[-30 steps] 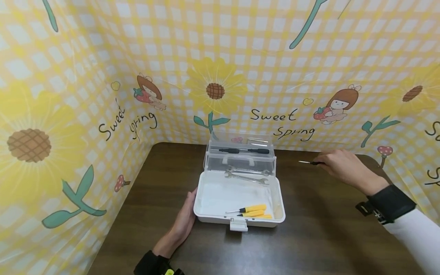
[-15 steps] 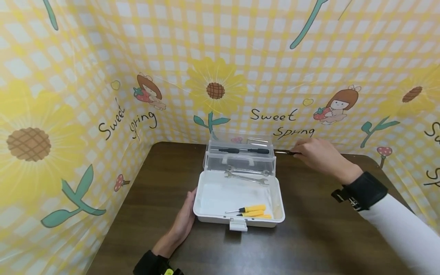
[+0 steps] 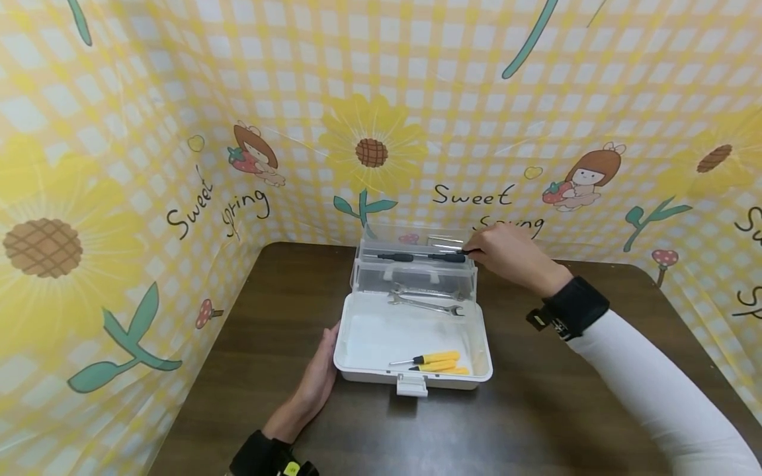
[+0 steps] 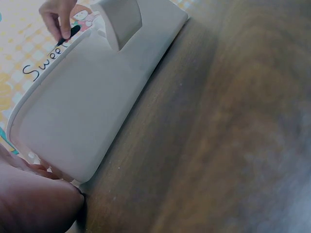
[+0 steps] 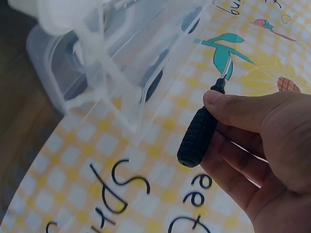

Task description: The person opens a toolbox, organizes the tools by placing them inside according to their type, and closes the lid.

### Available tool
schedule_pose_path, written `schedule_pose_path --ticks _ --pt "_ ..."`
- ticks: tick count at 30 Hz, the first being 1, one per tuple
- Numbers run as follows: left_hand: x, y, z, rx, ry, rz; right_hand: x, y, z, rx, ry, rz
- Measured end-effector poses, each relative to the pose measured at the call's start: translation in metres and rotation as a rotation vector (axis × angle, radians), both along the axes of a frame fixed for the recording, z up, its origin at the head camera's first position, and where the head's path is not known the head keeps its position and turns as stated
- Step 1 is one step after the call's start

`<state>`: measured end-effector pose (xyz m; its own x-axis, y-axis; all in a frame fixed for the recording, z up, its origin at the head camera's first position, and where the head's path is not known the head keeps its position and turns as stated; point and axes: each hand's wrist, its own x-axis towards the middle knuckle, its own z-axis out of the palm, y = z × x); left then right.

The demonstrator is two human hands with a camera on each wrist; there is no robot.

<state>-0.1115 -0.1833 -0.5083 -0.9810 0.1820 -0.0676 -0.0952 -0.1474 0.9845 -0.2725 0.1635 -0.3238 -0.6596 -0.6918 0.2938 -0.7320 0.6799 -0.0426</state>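
My right hand (image 3: pixel 513 256) pinches a black-handled screwdriver (image 5: pixel 198 136) over the back right corner of an open white toolbox (image 3: pixel 381 330). Its metal shaft points away from my thumb in the right wrist view. Two more black-handled screwdrivers (image 3: pixel 395 257) lie in the raised clear tray (image 3: pixel 364 272). My left hand (image 3: pixel 317 373) rests along the box's left side, fingers fairly straight; in the left wrist view they are partly hidden behind the box's end. Inside the base lie several yellow-handled screwdrivers (image 3: pixel 442 357) near the front and metal wrenches (image 3: pixel 424 305) towards the back.
The box stands on a dark wooden table (image 3: pixel 536 403), its white latch (image 3: pixel 412 385) hanging at the front. A yellow checked cloth (image 3: pixel 476 132) with sunflowers rises behind and to the left. Thin metal rods (image 3: pixel 446 240) show in the rearmost clear compartment.
My right hand has carried the black-handled screwdriver leftward, from the table's right side to the raised tray. The left hand stays at the box's side.
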Motion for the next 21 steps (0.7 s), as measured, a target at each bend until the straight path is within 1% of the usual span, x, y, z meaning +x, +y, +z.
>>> schedule_pose_path --ticks 6,13,16,21 --pt "0.000 0.001 0.001 0.008 0.000 -0.001 -0.007 -0.018 -0.007 0.000 -0.041 0.035" --pt "0.001 0.002 -0.001 0.012 -0.005 -0.011 -0.019 -0.032 -0.022 -0.012 -0.082 0.141" --pt "0.002 0.001 0.000 0.009 -0.001 -0.007 -0.024 -0.036 -0.024 0.005 -0.094 0.138" --pt "0.001 0.000 0.000 0.011 0.002 -0.003 -0.032 -0.041 -0.026 0.024 -0.143 0.100"
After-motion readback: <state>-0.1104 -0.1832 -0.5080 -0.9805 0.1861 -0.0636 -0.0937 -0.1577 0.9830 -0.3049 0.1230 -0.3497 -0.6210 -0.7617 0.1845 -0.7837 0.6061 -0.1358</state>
